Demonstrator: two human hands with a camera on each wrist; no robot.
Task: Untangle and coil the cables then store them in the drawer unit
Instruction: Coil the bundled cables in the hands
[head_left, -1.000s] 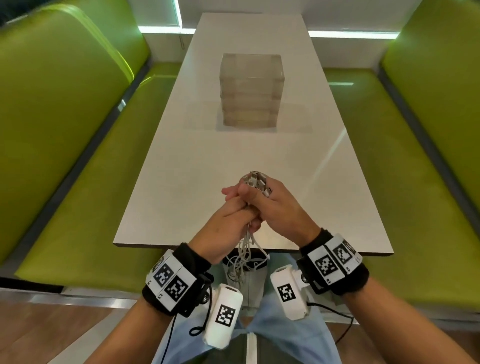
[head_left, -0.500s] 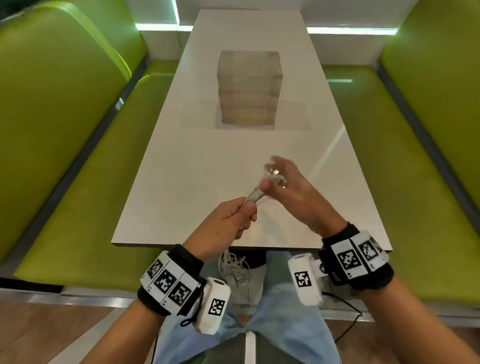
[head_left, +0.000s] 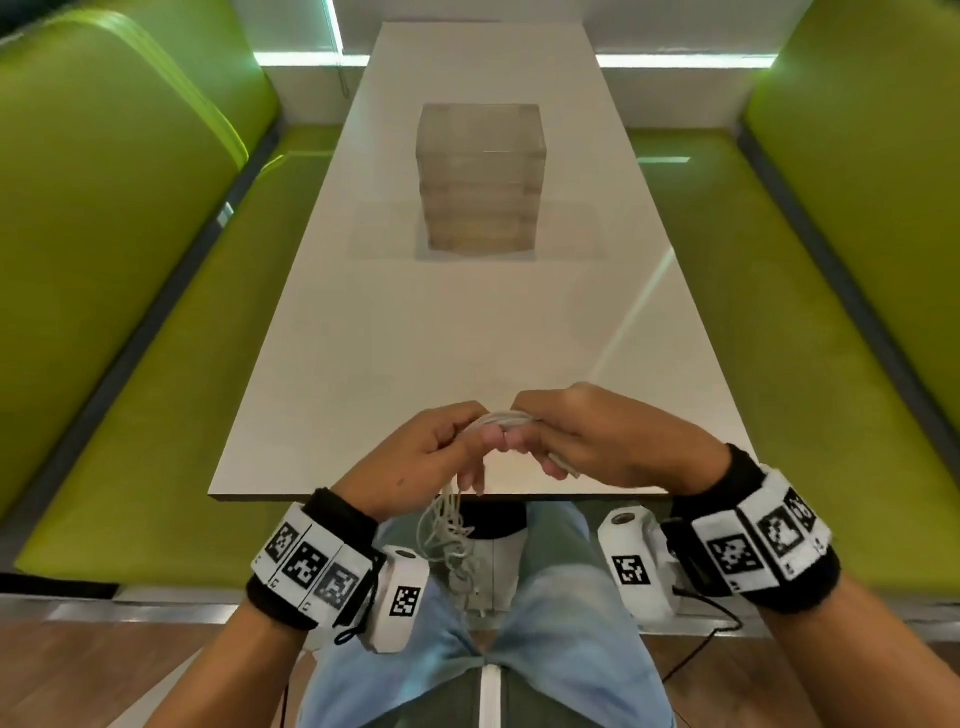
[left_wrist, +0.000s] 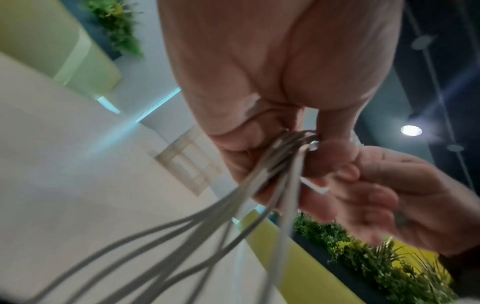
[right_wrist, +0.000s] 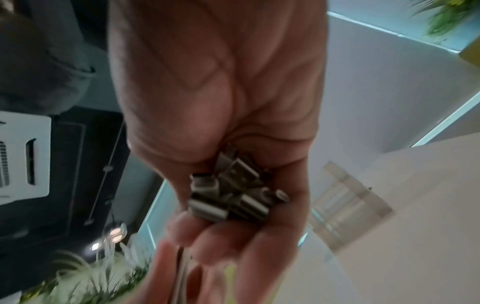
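A bundle of thin white cables (head_left: 506, 418) bridges both hands over the near edge of the table. My left hand (head_left: 441, 457) grips the strands (left_wrist: 280, 162), and the loose tangle (head_left: 452, 535) hangs from it down to my lap. My right hand (head_left: 587, 436) curls round the other end, with several metal plugs (right_wrist: 233, 193) bunched in its palm. The clear drawer unit (head_left: 480, 182) stands upright on the middle of the table, well beyond both hands, its drawers closed.
The white table (head_left: 467, 332) runs away from me between two green benches (head_left: 156, 338) (head_left: 810, 338) with high green backs. My knees in jeans (head_left: 550, 623) are under the near table edge.
My right hand, stretched out to the right half a second ago, has come back in against the left hand and closed round the plug ends. The cable span between the hands is shorter.
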